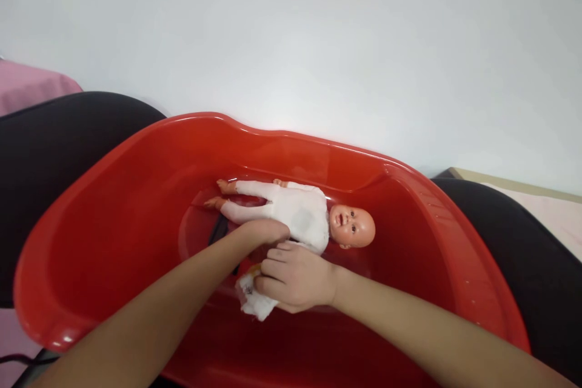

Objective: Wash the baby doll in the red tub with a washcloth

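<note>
A baby doll (291,209) with a white cloth body lies on its back in a red baby bath (122,194), its bald head to the right and its feet to the left. My left hand (269,233) is at the doll's near side, bent at the wrist; its fingers are hidden from view. Just in front of it, my right hand (297,277) is closed on a crumpled white cloth (255,300). The doll's near arm is mostly covered by my hands.
Under the doll lies a dark flat piece (219,229), partly hidden. Black rounded chair-like surfaces (68,139) flank the bath on both sides. Behind it rises a white wall (291,42). Pink fabric (34,85) shows at the far left.
</note>
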The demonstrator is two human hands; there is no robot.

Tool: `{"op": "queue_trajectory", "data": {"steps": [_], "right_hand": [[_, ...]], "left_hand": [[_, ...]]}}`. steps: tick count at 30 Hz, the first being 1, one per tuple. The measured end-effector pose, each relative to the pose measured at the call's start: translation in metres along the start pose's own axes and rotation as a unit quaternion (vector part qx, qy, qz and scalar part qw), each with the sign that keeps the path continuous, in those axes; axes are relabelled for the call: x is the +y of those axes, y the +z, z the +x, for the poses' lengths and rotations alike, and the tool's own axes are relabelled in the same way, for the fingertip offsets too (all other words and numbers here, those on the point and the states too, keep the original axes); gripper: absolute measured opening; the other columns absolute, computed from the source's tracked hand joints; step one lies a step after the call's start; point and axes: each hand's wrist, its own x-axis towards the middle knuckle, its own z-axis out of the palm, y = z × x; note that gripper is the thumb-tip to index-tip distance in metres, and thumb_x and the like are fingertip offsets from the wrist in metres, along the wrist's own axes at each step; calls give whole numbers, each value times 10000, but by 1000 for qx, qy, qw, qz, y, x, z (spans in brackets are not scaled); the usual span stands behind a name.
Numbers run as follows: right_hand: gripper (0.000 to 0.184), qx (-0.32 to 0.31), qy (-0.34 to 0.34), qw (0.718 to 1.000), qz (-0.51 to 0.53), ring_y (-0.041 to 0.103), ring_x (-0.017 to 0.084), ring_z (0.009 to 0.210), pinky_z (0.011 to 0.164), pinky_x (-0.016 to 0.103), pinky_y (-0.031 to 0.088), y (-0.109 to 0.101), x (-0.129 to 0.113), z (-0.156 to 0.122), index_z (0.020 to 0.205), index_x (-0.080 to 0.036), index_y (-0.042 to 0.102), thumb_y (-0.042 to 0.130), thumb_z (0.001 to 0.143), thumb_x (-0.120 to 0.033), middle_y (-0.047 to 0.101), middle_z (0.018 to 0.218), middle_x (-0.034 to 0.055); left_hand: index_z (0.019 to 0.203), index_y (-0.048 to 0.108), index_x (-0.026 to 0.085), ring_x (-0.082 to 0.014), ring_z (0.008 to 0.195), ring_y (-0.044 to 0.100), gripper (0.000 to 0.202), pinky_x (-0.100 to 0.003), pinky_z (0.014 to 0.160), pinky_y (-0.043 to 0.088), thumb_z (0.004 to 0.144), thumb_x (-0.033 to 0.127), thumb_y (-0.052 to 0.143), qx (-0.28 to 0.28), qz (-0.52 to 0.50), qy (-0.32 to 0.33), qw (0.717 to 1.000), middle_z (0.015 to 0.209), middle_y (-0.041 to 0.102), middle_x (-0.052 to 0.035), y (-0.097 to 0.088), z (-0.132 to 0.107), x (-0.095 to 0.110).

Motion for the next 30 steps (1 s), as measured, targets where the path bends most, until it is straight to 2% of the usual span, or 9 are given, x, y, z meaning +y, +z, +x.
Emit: {"op": "queue_trajectory", "data": {"steps": [3,5,8,14,19,21,23,26,30], "right_hand": [[210,11,1,1000,-5,523,169,721,702,340,348,0,2,-1,961,-184,631,435,1004,-245,612,799,29],[210,-5,2,1000,-4,518,168,710,689,337,348,1,3,-1,946,-187,626,431,1003,-238,604,787,27],[204,-33,16,999,14,532,175,725,705,339,377,3,2,-2,1030,-180,633,440,999,-236,622,816,33],[266,-17,51,996,69,574,199,780,763,351,462,6,-3,-1,1134,-149,629,482,984,-311,663,891,66],[275,-3,59,995,79,573,199,770,761,341,478,8,-4,-2,1124,-153,649,455,970,-270,681,891,62],[278,5,53,996,78,573,199,774,765,341,476,8,-4,-3,1117,-145,651,447,970,-261,677,887,62],[273,11,47,996,74,570,198,771,763,343,473,9,-3,-4,1104,-142,651,437,973,-250,673,886,60],[269,13,45,996,71,567,194,771,750,347,470,11,-2,-5,1087,-150,652,426,981,-249,673,892,59],[285,35,23,997,61,565,188,764,748,343,467,9,0,-8,1077,-159,656,401,984,-247,679,881,63]], "left_hand": [[1412,638,314,-292,980,683,553,-455,821,639,905,234,434,-56,-7,-57,997,889,703,-53,10,-30,0],[1385,654,320,-302,978,681,554,-505,849,635,883,209,447,-68,-9,-63,996,898,708,-61,11,-39,0],[1360,662,346,-316,1047,677,555,-551,919,607,855,199,484,-64,-12,-56,996,983,738,-60,9,-41,-1],[1417,629,275,-378,1238,620,572,-585,1011,552,847,262,579,-61,-15,-43,997,1220,738,-101,5,-45,1],[1436,576,255,-301,1187,656,516,-552,1006,558,956,441,605,-62,-14,-38,997,1320,682,-123,5,-45,-3],[1421,592,237,-297,1175,660,498,-536,1012,559,961,428,598,-64,-9,-42,997,1305,688,-124,6,-40,-5],[1402,632,272,-325,1175,660,474,-528,999,570,936,336,571,-69,-4,-43,997,1233,728,-95,8,-37,-5],[1394,656,287,-363,1177,659,543,-548,974,583,867,241,534,-72,3,-37,997,1120,761,-81,11,-39,-4],[1352,680,269,-344,1102,684,510,-521,898,617,882,237,483,-71,7,-15,997,1016,766,-91,10,-48,-7]]}}
